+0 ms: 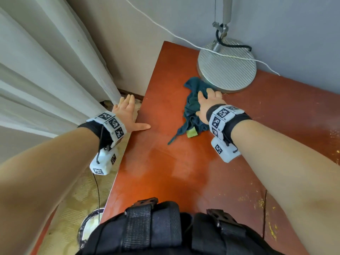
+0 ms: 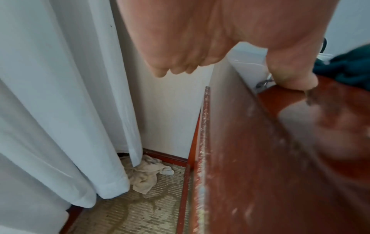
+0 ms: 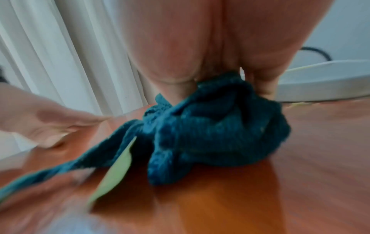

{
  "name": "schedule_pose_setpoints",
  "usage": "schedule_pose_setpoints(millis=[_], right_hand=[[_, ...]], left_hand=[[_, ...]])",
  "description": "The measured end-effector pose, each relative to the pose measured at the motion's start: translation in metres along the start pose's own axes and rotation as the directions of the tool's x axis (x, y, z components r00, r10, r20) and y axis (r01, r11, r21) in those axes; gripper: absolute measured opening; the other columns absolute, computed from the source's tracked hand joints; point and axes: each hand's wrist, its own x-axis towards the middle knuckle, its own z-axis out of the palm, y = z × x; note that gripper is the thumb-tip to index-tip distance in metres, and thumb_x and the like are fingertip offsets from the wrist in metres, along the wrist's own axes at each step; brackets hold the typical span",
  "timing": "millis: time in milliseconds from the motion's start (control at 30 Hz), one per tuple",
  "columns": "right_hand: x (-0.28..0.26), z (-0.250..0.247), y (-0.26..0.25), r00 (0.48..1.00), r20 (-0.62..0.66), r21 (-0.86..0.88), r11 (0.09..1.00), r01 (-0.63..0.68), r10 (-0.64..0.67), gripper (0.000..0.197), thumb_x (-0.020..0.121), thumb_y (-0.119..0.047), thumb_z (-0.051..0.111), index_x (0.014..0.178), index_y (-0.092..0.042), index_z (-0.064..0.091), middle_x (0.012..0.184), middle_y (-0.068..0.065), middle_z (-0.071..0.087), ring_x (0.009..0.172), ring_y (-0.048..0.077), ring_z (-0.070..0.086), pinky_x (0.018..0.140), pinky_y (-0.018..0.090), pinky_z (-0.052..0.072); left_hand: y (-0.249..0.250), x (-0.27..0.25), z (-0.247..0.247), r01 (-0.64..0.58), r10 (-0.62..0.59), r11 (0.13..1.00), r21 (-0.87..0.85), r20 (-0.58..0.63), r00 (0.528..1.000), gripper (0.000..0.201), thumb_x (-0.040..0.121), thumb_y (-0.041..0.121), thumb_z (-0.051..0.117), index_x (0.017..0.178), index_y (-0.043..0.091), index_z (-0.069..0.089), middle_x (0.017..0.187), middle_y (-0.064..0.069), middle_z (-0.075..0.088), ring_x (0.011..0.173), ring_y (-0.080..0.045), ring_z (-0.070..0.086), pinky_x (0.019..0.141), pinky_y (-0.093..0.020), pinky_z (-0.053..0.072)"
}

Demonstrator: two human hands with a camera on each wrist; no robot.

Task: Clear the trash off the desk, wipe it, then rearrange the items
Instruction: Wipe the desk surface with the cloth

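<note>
The person stands at the near edge of a reddish-brown desk (image 1: 165,162) set into a corner of the room. The right hand (image 1: 208,103) lies palm down on a crumpled dark teal cloth (image 1: 191,111), fingers extended and pressing it flat to the desk surface; the fingertips are just beside the round ribbed metal lamp base (image 1: 227,70) at the far end. A pale green tag (image 1: 191,133) shows at the cloth's near edge, and a thin strip of the cloth trails toward the person. The right wrist view is blurred but confirms the cloth (image 3: 210,129) bunched under the palm. The left hand (image 1: 127,115) is spread open at the desk's left edge, thumb resting on the surface, fingers reaching out past the edge over the floor, holding nothing. Yellowish specks (image 1: 261,203) lie scattered on the right part of the desk. A white cord (image 1: 184,38) crosses the lamp base. White curtains (image 1: 46,70) hang at left, with a beige rag (image 2: 144,174) on the floor at their foot.
</note>
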Motion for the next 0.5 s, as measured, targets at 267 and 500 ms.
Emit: schedule_pose_setpoints(millis=[267,500], right_hand=[[0.014,-0.019,-0.097,0.823,-0.007,-0.114,0.818,0.564,-0.568,0.066,0.092,-0.009,0.043,0.15,-0.022,0.013,0.159,-0.002,-0.003,0.145,0.022,0.0,0.116,0.033,0.017],[0.001,-0.01,-0.03,0.875,-0.098,0.024,0.878,0.478,-0.473,0.065,0.088,0.002,0.043,0.147,-0.02,0.026,0.157,-0.002,0.012,0.144,0.021,0.008,0.115,0.03,0.015]], left_hand=[[-0.033,-0.023,0.024,0.082,-0.079,0.995,0.056,-0.043,0.996,0.122,0.068,0.069,0.061,0.149,0.008,-0.008,0.158,-0.008,-0.003,0.146,-0.026,-0.006,0.117,-0.043,-0.006],[-0.021,-0.033,0.018,0.078,-0.072,0.99,0.115,-0.059,0.996,0.121,0.071,0.068,0.06,0.148,0.01,-0.014,0.158,-0.007,-0.006,0.145,-0.027,-0.01,0.117,-0.042,-0.005]])
